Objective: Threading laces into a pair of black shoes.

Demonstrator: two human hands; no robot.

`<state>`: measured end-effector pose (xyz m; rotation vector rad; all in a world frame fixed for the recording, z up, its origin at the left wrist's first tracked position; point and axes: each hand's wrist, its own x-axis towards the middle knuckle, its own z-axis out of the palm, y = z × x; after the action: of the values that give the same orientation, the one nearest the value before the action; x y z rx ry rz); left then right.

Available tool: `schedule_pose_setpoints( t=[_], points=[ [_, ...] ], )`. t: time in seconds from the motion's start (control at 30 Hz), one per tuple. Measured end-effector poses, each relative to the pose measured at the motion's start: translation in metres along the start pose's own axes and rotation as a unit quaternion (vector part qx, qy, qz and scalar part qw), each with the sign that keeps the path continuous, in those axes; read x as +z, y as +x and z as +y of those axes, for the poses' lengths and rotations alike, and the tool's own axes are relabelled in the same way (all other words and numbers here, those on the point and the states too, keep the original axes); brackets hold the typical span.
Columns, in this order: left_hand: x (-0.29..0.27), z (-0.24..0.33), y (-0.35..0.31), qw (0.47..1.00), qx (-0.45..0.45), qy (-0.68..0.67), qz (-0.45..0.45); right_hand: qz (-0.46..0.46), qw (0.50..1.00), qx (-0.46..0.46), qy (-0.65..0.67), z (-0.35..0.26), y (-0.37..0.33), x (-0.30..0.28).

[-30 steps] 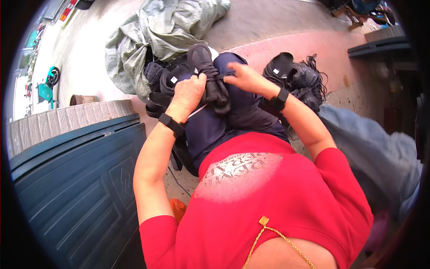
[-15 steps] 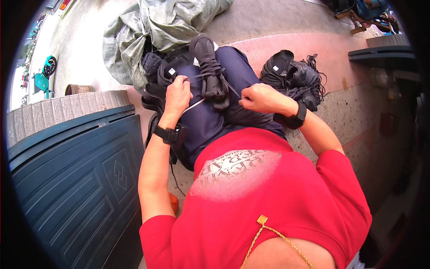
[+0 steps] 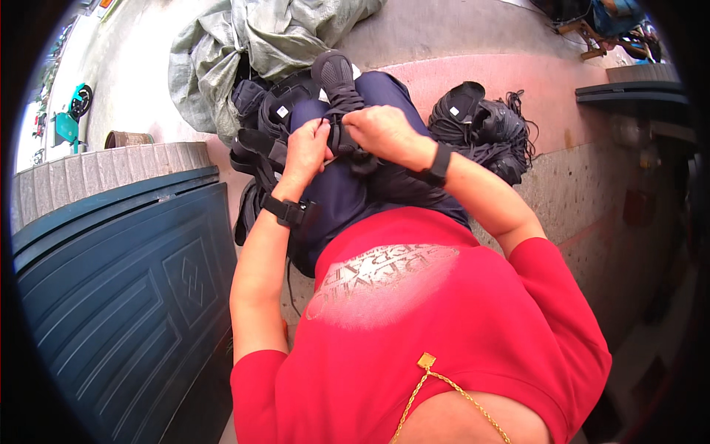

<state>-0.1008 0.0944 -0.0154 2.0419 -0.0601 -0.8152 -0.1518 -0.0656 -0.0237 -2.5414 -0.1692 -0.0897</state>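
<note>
A black sneaker [image 3: 336, 78] lies on my lap, its toe pointing away from me and its lacing between my hands. My left hand [image 3: 308, 150] is closed at the shoe's left side, fingers pinched on a shoelace. From the right, my right hand [image 3: 386, 135] reaches over the shoe with thumb and fingers pinched together on the lace too, close to my left fingertips. The shoe's heel end is partly hidden below my hands, and the lace itself barely shows between them.
More black shoes [image 3: 281, 111] are heaped beside my left leg, against a grey-green woven sack [image 3: 277, 37]. Another pile of black shoes with loose laces [image 3: 484, 126] sits on the floor to the right. A blue panelled door [image 3: 126, 296] stands close on my left.
My hands have come together over the shoe; the right moved left and a little farther away. The laces, stretched apart before, are now gathered at the shoe.
</note>
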Motion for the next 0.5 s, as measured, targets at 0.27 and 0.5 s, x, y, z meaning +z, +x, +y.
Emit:
schedule_pose_setpoints(
  t=[0.27,0.5],
  points=[
    [0.007,-0.009,0.015,0.999,0.026,-0.007,0.039,0.016,0.99,-0.043,-0.133,-0.012,0.009,0.022],
    [0.005,-0.008,0.018,0.993,0.035,-0.029,0.111,-0.103,0.981,-0.032,-0.159,-0.018,0.008,0.006]
  ],
)
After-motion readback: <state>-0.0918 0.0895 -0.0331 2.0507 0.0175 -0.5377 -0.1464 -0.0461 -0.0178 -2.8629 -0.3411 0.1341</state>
